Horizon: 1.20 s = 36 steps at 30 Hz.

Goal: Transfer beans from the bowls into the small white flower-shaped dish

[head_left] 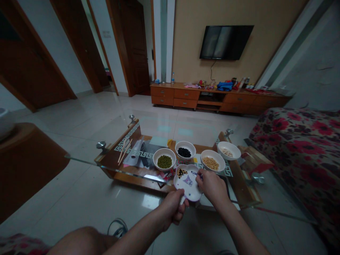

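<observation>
My left hand (174,208) is closed around the short handle of a white flower-shaped plate (191,193) with a purple cartoon print. On the plate's upper left lies a small heap of mixed black and yellow beans (181,173). Pinched in my right hand (211,186) is a thin dark utensil (194,173), its tip over the plate; its exact kind is too small to tell. Just beyond the plate stand white bowls of green mung beans (164,162), black beans (184,152), yellow soybeans (210,163) and pale flat pieces (227,152).
The bowls stand on a glass coffee table (87,150) with metal knobs (101,145). Chopsticks (124,151) lie at its left side. A flowered sofa (297,131) is at right, a wooden stool (29,163) at left. A TV cabinet (186,94) runs along the far wall.
</observation>
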Each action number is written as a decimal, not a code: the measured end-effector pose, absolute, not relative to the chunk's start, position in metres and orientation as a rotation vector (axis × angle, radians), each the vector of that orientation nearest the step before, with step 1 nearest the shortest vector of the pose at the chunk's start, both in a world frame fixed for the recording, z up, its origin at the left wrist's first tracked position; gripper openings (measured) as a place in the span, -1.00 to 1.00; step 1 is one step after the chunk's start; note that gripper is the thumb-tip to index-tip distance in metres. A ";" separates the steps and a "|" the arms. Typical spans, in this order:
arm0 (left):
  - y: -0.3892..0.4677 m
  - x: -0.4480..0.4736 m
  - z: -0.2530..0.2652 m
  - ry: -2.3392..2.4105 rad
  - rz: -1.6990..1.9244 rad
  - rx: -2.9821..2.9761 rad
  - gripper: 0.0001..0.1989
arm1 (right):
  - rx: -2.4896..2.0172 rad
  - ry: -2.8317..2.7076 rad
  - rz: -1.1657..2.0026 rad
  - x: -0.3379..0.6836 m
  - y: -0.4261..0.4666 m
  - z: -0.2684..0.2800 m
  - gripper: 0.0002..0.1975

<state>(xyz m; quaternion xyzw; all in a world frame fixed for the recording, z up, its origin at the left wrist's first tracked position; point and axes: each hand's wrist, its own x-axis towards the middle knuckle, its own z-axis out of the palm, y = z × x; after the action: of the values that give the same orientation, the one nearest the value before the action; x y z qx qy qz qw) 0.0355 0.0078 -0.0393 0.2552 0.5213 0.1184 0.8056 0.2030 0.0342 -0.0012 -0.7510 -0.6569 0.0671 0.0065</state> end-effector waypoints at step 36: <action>0.006 0.035 -0.045 1.106 0.291 0.564 -0.56 | -2.192 -1.900 0.129 0.202 0.027 0.011 -0.74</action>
<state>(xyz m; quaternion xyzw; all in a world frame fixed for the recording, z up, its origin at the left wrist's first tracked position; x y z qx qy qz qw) 0.0355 0.0061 -0.0452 0.2632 0.5163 0.1358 0.8036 0.2015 0.0271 0.0106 -0.7496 -0.6497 0.0440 0.1187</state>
